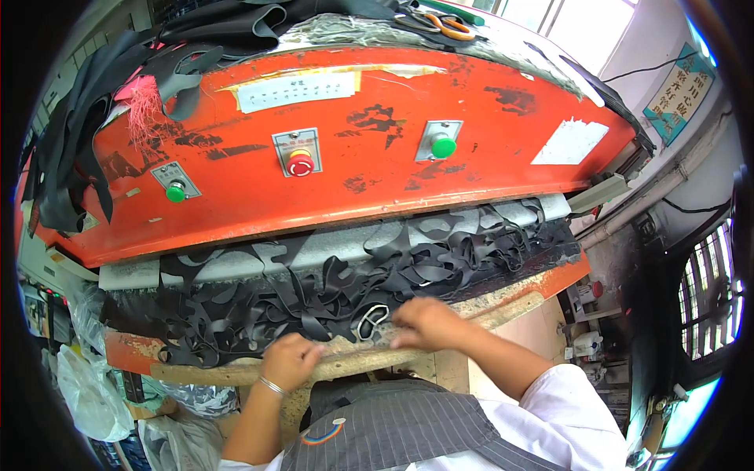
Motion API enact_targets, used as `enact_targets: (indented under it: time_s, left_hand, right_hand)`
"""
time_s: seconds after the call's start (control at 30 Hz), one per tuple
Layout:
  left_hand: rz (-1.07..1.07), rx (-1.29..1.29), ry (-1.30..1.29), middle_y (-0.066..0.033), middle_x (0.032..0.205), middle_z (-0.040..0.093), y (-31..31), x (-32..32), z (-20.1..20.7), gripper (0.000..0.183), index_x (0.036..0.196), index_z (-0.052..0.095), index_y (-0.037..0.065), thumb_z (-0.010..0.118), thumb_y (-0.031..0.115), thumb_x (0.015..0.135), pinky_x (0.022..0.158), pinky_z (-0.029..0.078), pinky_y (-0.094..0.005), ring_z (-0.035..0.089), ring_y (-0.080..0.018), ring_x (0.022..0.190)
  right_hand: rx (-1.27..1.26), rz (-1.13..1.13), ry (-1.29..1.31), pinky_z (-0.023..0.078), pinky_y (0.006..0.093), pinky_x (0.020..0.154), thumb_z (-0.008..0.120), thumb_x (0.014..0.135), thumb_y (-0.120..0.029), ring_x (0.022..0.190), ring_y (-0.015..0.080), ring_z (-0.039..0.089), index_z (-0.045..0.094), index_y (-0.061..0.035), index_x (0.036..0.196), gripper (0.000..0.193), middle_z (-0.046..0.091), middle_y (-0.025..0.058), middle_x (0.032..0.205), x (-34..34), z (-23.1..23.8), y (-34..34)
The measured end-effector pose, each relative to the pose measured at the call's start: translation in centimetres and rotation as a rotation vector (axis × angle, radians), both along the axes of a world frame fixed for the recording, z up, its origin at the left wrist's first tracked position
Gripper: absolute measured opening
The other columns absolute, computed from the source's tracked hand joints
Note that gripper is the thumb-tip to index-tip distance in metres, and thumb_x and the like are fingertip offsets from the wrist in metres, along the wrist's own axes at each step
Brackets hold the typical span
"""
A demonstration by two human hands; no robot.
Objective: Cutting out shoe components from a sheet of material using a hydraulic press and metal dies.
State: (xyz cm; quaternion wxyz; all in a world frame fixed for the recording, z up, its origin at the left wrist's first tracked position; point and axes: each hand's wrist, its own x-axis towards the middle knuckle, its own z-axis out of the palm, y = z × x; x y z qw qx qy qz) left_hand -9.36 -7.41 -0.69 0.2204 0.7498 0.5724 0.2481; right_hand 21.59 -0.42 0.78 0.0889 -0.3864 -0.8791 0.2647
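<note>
A small metal-edged cutting die (pixel 372 322), a pale looped outline with a crossbar, lies near the front of the press bed among black sheet-material scraps (pixel 259 306). Just right of it is my right hand (pixel 428 323), fingers bent, thumb and forefinger apart, with nothing visible between them. My left hand (pixel 290 361), wearing a bracelet at the wrist, is left of the die over the bed's pale front rail (pixel 353 363). Its fingers are curled in, and whatever they may hold is hidden.
Above the bed stands the orange press head (pixel 361 173), with a red stop button (pixel 300 163) between two green buttons (pixel 443 146). Black sheets (pixel 71 133) drape over its left end; orange-handled scissors (pixel 452 27) lie on top. Plastic bags (pixel 90 392) sit at lower left.
</note>
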Motion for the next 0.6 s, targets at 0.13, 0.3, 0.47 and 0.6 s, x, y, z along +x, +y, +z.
enact_targets:
  time_s: [0.13,0.3,0.47,0.6]
  left_hand:
    - [0.061,0.091,-0.010,-0.0084,0.074,0.063,-3.5,3.7,-2.2,0.017,0.075,0.071,0.010,0.067,0.024,0.082,0.068,0.049,-0.0391,0.061,-0.0290,0.076]
    - [0.243,0.191,0.125,-0.0091,0.072,0.062,-3.2,5.5,-2.7,0.011,0.074,0.069,0.006,0.066,0.016,0.076,0.066,0.047,-0.0408,0.056,-0.0307,0.072]
    - [0.269,0.163,0.119,-0.0101,0.070,0.062,-2.1,5.9,-2.2,0.019,0.065,0.068,0.005,0.069,0.022,0.073,0.066,0.047,-0.0419,0.057,-0.0309,0.072]
    - [0.148,-0.210,0.234,-0.0129,0.068,0.063,1.0,4.9,1.4,0.031,0.064,0.069,0.005,0.069,0.034,0.077,0.063,0.048,-0.0404,0.061,-0.0317,0.068]
  right_hand:
    - [0.205,0.046,0.018,0.047,0.0374,0.082,0.077,0.068,-0.031,0.094,0.0304,0.057,0.063,-0.0035,0.104,0.047,0.061,0.0114,0.097,1.0,-2.8,-5.5]
    - [0.281,-0.054,-0.053,0.048,0.0352,0.080,0.079,0.061,-0.023,0.093,0.0261,0.056,0.061,-0.0058,0.094,0.041,0.056,0.0090,0.091,0.7,-4.0,-5.7]
    - [0.314,-0.001,-0.013,0.050,0.0355,0.074,0.077,0.059,-0.023,0.086,0.0261,0.058,0.061,-0.0060,0.084,0.035,0.058,0.0079,0.085,1.4,-3.3,-4.5]
    - [-0.068,0.204,-0.012,0.050,0.0410,0.079,0.069,0.078,-0.033,0.093,0.0309,0.060,0.066,-0.0048,0.095,0.033,0.064,0.0122,0.093,3.5,-1.4,-0.9]
